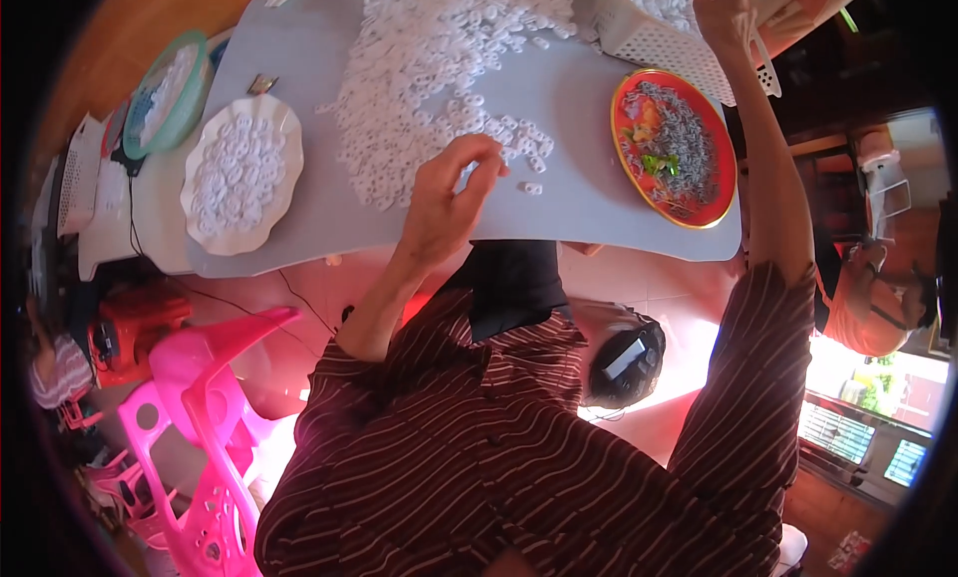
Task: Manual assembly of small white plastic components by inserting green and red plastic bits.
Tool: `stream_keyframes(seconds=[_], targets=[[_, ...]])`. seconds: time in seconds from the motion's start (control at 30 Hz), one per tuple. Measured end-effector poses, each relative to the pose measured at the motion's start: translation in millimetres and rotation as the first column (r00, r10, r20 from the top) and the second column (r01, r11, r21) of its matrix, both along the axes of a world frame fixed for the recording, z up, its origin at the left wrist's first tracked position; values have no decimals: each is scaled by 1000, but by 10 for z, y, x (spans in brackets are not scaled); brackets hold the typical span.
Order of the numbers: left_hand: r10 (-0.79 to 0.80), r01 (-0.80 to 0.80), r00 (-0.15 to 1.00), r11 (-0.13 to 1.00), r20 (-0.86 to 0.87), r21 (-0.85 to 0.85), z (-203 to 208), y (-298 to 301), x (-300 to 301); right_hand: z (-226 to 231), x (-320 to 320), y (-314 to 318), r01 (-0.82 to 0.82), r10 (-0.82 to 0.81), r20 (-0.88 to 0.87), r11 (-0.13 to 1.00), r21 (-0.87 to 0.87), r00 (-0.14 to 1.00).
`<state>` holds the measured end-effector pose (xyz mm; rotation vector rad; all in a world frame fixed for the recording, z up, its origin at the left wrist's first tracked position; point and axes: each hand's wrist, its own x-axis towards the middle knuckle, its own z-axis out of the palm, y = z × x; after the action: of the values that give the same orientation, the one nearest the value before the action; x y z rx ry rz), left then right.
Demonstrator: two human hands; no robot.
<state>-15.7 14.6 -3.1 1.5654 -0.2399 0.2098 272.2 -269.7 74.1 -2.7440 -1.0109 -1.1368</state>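
Note:
My left hand [451, 196] is over the near edge of a wide heap of small white plastic pieces [399, 88], each with a dark hole. Its fingers are curled in with thumb and forefinger close together; whatever they hold, if anything, does not show. One loose white piece [532, 189] lies just to the right of that hand. At the far right, my right hand [724, 16] is at the rim of a white perforated basket [639, 40] with more white pieces in it. The fingers of this hand are too near the picture's edge to read.
A red oval plate [725, 193] with small grey metal bits stands on the grey table [569, 203], right side. To the left are a scalloped white dish [212, 240] of white pieces and a green basket [183, 121]. Pink chairs [205, 387] stand below left. Another person [866, 303] is at far right.

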Motion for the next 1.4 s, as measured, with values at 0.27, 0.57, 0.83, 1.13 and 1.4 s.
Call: stream_keyframes(seconds=[0.27,0.57,0.83,1.13,1.4], targets=[[-173,175,984,984,-51,38,71,5,-4,-340,-1284,1303,-92,355,-543,888,451,761],[159,-156,987,984,21,-86,-42,105,72,-537,-1395,1657,-248,420,-641,905,345,643],[83,-97,995,866,-50,-491,-28,96,73,-461,-1514,1186,-69,286,-675,942,330,680],[39,-37,999,944,-1,-328,-62,53,69,-497,-1622,1087,-144,292,-719,954,261,631],[62,-59,997,996,44,-69,33,22,44,-438,-1735,1119,-55,272,-761,953,298,588]])
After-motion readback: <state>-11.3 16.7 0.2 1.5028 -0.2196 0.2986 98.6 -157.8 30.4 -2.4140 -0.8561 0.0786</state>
